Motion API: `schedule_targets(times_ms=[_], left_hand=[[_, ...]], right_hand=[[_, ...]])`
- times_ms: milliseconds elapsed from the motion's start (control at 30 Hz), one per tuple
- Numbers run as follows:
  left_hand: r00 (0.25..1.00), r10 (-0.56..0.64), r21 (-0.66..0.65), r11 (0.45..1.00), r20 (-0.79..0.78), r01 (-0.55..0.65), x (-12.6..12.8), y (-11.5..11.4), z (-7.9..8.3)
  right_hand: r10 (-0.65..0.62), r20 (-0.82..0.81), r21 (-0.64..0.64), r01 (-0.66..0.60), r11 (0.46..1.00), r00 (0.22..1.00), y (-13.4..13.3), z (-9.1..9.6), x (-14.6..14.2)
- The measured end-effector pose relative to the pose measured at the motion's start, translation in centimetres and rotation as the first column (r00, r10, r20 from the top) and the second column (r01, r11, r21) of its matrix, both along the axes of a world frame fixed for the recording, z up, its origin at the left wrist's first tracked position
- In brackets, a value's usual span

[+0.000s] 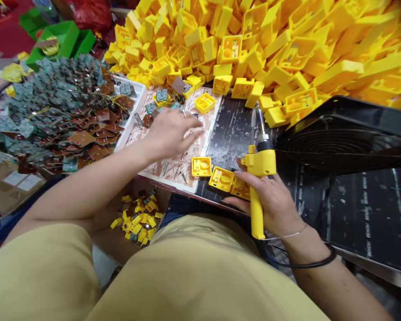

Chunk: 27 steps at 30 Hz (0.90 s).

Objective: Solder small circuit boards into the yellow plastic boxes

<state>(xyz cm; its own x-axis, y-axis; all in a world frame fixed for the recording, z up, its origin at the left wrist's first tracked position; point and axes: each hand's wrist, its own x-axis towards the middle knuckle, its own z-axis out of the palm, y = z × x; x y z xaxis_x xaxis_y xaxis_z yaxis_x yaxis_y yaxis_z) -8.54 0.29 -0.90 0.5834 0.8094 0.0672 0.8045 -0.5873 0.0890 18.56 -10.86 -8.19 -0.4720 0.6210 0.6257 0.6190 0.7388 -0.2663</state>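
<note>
My right hand (278, 200) holds a yellow soldering gun (261, 165), its metal tip pointing away from me over the black bench mat. Beside that hand, small yellow plastic housings (221, 179) lie in a row along the bench edge, open side up; my fingers partly cover the one nearest them. My left hand (175, 133) is over the patterned sheet, fingers apart, with no object visible in it. Small circuit boards (151, 108) lie just beyond it, some with wires. Another open housing (205, 103) sits a little past its fingertips.
A large heap of yellow housings (230, 49) covers the back. At left, circuit boards (63, 107) are piled by a white tray (138, 100). A black fan (347, 138) stands at right. Below the bench, a box holds yellow pieces (142, 218). Green bins (62, 40) stand far left.
</note>
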Motion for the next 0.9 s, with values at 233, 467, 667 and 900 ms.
schedule_targets(times_ms=[233, 467, 667, 900], left_hand=[[0.948, 0.257, -0.065, 0.960, -0.189, -0.273, 1.6, 7.2, -1.3], [0.767, 0.372, -0.254, 0.927, 0.523, -0.276, -0.6, 8.5, 1.5], [0.377, 0.314, -0.306, 0.948, 0.871, -0.081, -0.5, 8.1, 6.3], [0.242, 0.483, -0.506, 0.861, 0.842, 0.043, -0.2, 4.1, 6.4]], right_hand=[[-0.064, -0.037, 0.013, 0.065, 0.998, 0.997, 0.0, -0.5, 0.3], [-0.059, -0.064, 0.003, 0.059, 0.998, 0.996, 0.2, -0.4, 0.2], [-0.069, -0.075, 0.009, 0.070, 0.998, 0.995, 0.5, -0.6, 0.1], [-0.088, -0.080, 0.011, 0.089, 0.996, 0.993, 0.0, 0.2, -0.1]])
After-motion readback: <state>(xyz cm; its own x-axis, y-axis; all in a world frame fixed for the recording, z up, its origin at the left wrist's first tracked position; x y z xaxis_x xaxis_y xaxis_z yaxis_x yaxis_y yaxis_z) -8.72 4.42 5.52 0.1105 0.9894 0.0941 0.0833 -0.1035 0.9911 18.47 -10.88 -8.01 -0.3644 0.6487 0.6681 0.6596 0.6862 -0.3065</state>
